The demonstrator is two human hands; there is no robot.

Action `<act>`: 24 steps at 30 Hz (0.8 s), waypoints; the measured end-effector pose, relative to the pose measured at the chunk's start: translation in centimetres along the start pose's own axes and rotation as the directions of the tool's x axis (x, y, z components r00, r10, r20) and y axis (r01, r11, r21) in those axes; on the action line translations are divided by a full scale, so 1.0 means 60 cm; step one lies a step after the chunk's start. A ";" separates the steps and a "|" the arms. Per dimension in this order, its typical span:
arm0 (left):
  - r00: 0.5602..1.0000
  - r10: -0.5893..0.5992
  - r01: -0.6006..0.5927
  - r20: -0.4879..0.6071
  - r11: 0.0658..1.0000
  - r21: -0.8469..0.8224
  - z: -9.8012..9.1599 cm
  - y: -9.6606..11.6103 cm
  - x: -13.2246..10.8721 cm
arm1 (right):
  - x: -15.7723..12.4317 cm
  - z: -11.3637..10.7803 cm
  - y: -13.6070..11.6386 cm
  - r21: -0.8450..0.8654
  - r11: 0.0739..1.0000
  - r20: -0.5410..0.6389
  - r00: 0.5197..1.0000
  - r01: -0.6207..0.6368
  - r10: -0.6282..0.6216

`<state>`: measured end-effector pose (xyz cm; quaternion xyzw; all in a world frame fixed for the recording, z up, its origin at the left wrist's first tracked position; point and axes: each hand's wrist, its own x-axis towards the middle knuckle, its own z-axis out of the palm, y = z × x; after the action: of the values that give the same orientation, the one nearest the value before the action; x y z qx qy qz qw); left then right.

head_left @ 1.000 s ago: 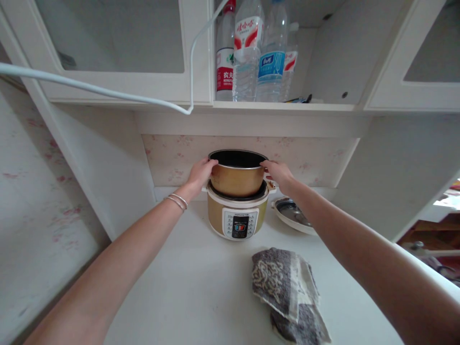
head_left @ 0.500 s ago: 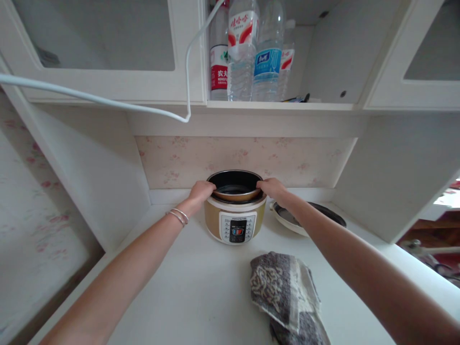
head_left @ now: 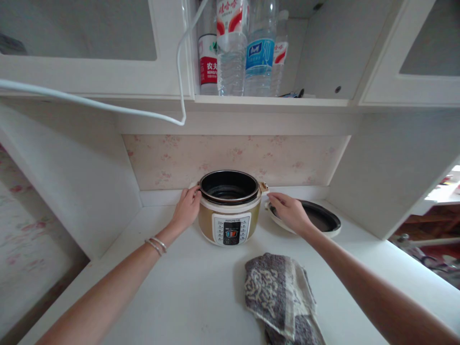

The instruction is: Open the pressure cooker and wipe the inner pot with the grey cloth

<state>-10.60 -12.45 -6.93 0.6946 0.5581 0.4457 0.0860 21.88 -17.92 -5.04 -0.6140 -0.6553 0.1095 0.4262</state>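
Observation:
A gold and white rice cooker (head_left: 206,215) stands on the counter with its control panel toward me. The black inner pot (head_left: 230,183) sits down inside it, its rim level all round. My left hand (head_left: 189,206) is at the cooker's upper left side, fingertips by the rim and side handle, loosely bent and not gripping. My right hand (head_left: 289,211) is just right of the cooker, below its right handle (head_left: 264,186), with fingers stretched forward and nothing visible in them. Behind that hand lies the cooker lid (head_left: 321,216), its dark inner side up, partly covered by the hand.
A grey and cream patterned towel (head_left: 278,292) lies crumpled on the white counter (head_left: 179,297) in front. Overhead, a cabinet shelf (head_left: 269,100) holds several plastic bottles (head_left: 232,62). A white cable (head_left: 118,105) hangs across the upper left.
The inner pot has gone from tilted and raised to seated in the cooker. Both hands have let go of its rim and moved outward and down. The view has shifted slightly.

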 end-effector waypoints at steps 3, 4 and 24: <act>0.990 -0.134 0.127 -0.039 0.980 -0.150 0.009 -0.045 -0.058 | -0.081 -0.024 0.072 0.129 0.989 -0.028 0.997 -0.067 0.072; 0.981 -0.191 0.180 -0.037 0.964 -0.196 0.015 -0.061 -0.079 | -0.108 -0.030 0.101 0.126 0.989 -0.036 0.996 -0.077 0.082; 0.881 -0.296 0.363 0.368 0.923 -0.126 0.100 -0.145 -0.240 | -0.077 0.041 0.342 -0.187 0.844 -0.160 0.863 -0.503 0.479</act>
<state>-12.09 -19.30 -23.37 0.6443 0.5995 0.3482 0.3227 34.20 -16.55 -22.18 -0.8099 -0.4604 0.1079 0.3471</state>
